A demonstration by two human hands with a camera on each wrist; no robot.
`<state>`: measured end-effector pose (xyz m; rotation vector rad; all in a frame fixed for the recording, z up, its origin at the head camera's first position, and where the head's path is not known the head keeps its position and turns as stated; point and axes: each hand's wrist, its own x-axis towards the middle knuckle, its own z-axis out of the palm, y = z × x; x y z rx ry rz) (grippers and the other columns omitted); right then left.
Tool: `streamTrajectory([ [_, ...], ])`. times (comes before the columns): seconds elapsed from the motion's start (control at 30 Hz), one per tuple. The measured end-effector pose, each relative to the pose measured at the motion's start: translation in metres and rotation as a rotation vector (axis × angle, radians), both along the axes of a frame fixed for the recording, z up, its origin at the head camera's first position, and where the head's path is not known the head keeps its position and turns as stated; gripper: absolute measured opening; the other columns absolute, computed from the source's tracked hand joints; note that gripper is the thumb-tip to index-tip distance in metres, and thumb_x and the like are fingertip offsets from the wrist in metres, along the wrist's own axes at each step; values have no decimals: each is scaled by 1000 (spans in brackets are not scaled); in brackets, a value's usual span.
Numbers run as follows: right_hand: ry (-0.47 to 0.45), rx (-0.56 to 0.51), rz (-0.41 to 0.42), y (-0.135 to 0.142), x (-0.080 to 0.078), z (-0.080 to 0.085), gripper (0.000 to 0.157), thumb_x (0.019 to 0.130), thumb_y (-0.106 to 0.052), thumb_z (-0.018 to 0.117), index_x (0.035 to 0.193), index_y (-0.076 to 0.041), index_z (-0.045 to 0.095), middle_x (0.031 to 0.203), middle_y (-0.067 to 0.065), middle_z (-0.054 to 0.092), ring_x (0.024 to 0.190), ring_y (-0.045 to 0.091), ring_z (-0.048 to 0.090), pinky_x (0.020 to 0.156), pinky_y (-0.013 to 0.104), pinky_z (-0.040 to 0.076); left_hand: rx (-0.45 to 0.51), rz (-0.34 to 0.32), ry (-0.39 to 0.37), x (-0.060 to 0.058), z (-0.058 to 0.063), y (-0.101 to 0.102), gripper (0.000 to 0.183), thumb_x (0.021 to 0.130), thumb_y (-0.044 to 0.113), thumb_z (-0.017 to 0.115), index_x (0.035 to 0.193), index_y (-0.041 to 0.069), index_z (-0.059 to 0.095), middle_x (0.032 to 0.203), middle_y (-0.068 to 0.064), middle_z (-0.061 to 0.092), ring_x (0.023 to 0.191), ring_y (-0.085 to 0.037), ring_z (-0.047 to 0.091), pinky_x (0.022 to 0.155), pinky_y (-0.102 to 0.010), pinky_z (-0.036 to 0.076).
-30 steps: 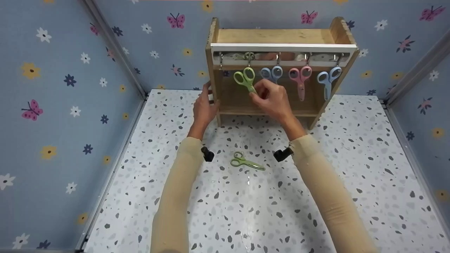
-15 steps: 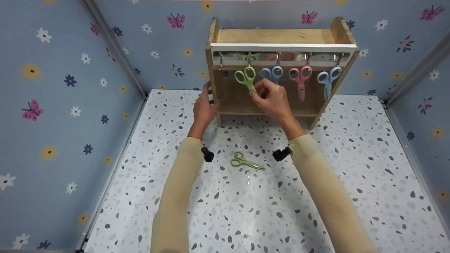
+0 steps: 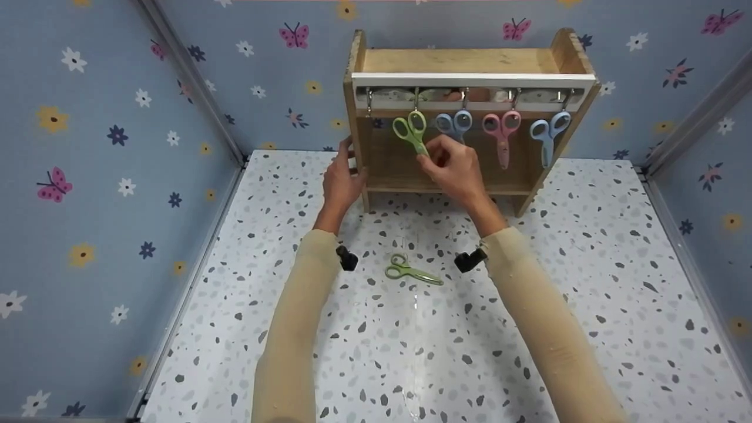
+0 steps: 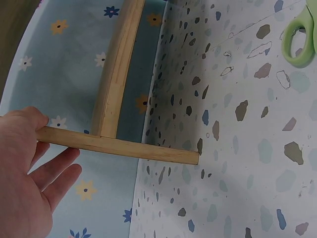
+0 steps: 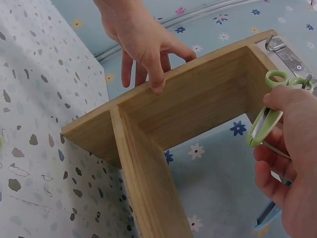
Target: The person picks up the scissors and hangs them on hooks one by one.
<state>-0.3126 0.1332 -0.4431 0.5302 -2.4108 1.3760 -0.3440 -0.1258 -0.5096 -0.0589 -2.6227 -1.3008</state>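
Note:
My right hand (image 3: 457, 167) pinches a pair of green scissors (image 3: 409, 130) low on the body; one finger loop is at a metal hook of the rack. In the right wrist view these scissors (image 5: 267, 121) show their pale blades between thumb and fingers, with the hook passing through a loop. My left hand (image 3: 342, 179) grips the left side panel of the wooden shelf (image 3: 356, 76), its thumb and fingers on either side of the board in the left wrist view. A second pair of green scissors (image 3: 413, 271) lies on the table below, between my forearms.
Blue scissors (image 3: 455, 121), pink scissors (image 3: 502, 132) and light blue scissors (image 3: 549, 135) hang from hooks to the right. The leftmost hook (image 3: 369, 101) has nothing on it. Flowered panels (image 3: 94, 217) enclose the speckled table (image 3: 587, 252).
The green scissors at the hook have shifted very slightly, and my right wrist has moved a touch to the left. My left hand stays on the shelf side.

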Motion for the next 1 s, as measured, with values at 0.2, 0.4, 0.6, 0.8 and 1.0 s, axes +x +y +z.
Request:
streamTrajectory([
  [0.2,-5,-1,-10,0,1,-3,16,103,-13,79,111,0,76,91,13,74,76,11,60,68,16,47,15,-7,7,0,0,-1,75,110,13,69,176,18,34,164,-21,61,133,-42,77,111,-53,64],
  [0.4,-15,5,-17,1,1,-10,18,102,-12,79,114,1,76,91,14,74,77,14,60,70,18,46,6,-8,14,1,-1,-1,75,110,14,69,176,19,35,163,-20,62,131,-42,78,110,-54,64],
  [0.6,-29,18,-27,3,2,-16,19,101,-12,79,115,1,77,92,15,74,77,13,60,70,19,46,8,-13,12,1,-1,-1,74,111,15,70,176,20,35,162,-19,62,130,-42,78,110,-55,64],
  [0.8,-33,17,-23,3,2,-23,19,100,-9,79,116,2,77,93,18,76,76,12,59,68,18,46,14,-18,12,0,-2,-1,74,111,14,69,176,19,35,163,-20,62,131,-42,77,110,-55,64],
  [1.0,-40,17,-16,2,2,-29,19,101,-9,78,116,3,77,95,20,78,76,11,60,68,16,46,7,-13,4,0,-1,-1,73,111,14,69,176,18,34,163,-20,62,133,-42,76,112,-54,63],
])
